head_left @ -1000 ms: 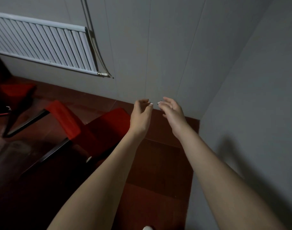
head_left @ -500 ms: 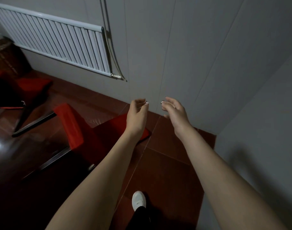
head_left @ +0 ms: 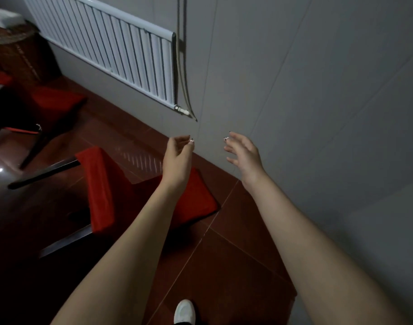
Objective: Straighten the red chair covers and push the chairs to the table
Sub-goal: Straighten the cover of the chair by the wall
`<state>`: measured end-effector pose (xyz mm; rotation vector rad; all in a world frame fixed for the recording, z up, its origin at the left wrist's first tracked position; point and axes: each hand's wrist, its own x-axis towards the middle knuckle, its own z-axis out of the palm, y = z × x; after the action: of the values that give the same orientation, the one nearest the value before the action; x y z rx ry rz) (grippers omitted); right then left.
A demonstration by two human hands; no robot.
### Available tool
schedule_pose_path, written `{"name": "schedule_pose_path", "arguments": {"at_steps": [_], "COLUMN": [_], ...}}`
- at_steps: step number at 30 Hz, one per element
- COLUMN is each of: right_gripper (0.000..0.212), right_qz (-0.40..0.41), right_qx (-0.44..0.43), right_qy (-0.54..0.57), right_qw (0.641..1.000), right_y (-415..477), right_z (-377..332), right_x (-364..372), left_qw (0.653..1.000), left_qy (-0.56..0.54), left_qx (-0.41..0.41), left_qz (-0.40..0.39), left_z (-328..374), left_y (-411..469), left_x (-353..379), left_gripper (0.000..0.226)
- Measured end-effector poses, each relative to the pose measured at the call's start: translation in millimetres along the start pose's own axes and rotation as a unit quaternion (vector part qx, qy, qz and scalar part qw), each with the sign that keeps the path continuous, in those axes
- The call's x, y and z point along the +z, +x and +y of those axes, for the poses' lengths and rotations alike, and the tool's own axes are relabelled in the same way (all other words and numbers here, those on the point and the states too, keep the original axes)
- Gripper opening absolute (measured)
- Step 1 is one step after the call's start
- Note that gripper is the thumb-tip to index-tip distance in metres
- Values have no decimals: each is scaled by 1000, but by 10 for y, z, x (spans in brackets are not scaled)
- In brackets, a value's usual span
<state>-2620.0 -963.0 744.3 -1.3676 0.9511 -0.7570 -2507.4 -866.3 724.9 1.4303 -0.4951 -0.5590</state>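
Head view: left hand (head_left: 177,158) and right hand (head_left: 244,156) aloft, empty, fingers relaxed. Lower left, red chair cover (head_left: 102,188) draped over near chair (head_left: 64,241). Probably soft, light cloth; best pinched at top corners.

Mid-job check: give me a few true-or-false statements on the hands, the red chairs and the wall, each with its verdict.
1. The left hand and the right hand both hold nothing. True.
2. The left hand has a grip on a chair cover. False: it is raised in the air with loosely curled fingers and does not touch the near chair's red cover.
3. A white radiator hangs on the wall, left of the hands. True.
4. Only one red-covered chair is in view. False: a second red-covered chair stands at the far left.
5. A white shoe shows at the bottom edge. True.
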Motion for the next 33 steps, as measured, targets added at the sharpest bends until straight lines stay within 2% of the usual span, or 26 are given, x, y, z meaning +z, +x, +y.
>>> {"name": "schedule_pose_path", "arguments": {"at_steps": [3,11,20,25,33], "right_gripper": [32,31,23,33,33], "right_qz": [-22,-95,-161,-234,-276], "right_qx": [12,10,31,49,96], "right_qy": [-6,-34,-27,-68,-85], "right_qw": [1000,995,986,969,952], "right_y": [189,654,1650,2301,2907], "right_z": [-16,102,380,603,1146], "right_x": [187,544,525,431,561], "left_qw": [1000,995,987,979,965], "left_qy": [-7,-4,17,18,34], "left_qx": [3,-7,-34,-56,-118], "left_qz": [26,96,155,196,233], "left_z": [-21,-97,-425,-666,-1128], "left_y": [186,567,1232,1632,2041], "left_x": [-95,-242,186,564,714], "left_gripper": [10,8,8,7,7]}}
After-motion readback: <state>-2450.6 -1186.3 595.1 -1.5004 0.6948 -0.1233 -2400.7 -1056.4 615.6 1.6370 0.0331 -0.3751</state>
